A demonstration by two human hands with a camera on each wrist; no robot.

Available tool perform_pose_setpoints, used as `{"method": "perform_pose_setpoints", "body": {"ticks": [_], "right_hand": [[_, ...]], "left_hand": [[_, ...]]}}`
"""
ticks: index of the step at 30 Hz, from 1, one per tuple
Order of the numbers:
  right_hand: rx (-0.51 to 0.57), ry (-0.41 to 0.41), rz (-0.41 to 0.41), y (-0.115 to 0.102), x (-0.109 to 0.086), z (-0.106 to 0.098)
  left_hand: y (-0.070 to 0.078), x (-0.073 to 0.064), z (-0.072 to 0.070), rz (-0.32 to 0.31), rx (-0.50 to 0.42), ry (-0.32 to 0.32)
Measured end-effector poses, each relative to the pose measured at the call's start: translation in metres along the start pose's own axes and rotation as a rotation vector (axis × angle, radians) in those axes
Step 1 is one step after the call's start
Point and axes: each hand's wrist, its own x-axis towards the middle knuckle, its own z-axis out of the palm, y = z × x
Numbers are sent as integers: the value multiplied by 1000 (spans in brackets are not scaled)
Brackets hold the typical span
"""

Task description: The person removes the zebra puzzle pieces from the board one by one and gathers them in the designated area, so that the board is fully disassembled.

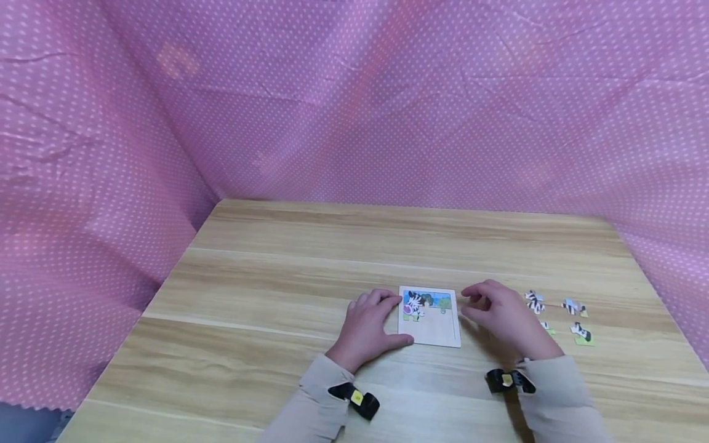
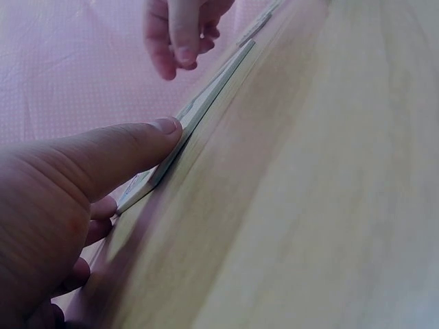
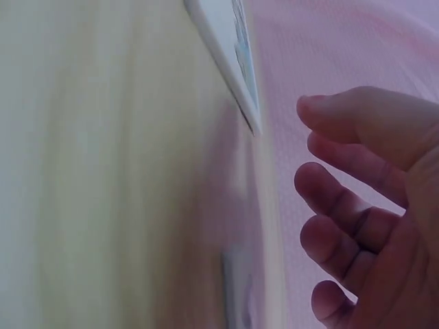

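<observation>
A square wooden jigsaw board [image 1: 436,332] lies on the table, its upper part filled with zebra-picture pieces [image 1: 414,305] and its lower right bare wood. My left hand [image 1: 367,329] holds the board at its left side: the thumb [image 2: 147,142] lies on the near edge, and the fingertips meet the left edge. Just off the board's right edge is my right hand [image 1: 506,317], fingers loosely bent and nothing between them. In the right wrist view, a gap separates its thumb [image 3: 343,115] from the fingers.
Several loose puzzle pieces lie right of my right hand, among them a striped one [image 1: 534,301], a blue-edged one [image 1: 573,306] and a green-bottomed one [image 1: 583,333]. Pink dotted cloth [image 1: 354,111] hangs behind and beside the wooden table [image 1: 266,295].
</observation>
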Motion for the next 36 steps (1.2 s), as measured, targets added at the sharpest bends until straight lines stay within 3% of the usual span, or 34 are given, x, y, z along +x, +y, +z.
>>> {"method": "perform_pose_setpoints", "body": {"ticks": [8,17,26,36], "right_hand": [[28,5,60,25,-9,-32],[-29,22,79,59,-22,-59],[-35,9,121,81,-25,-66],[-88,-15,127,85,-22,-64]], "left_hand": [[-1,0,0,-5,-7,-5],[-2,0,1,-5,-14,-5],[-1,0,0,-12,-24,-13],[-1,0,0,-9,-23,-16]]}}
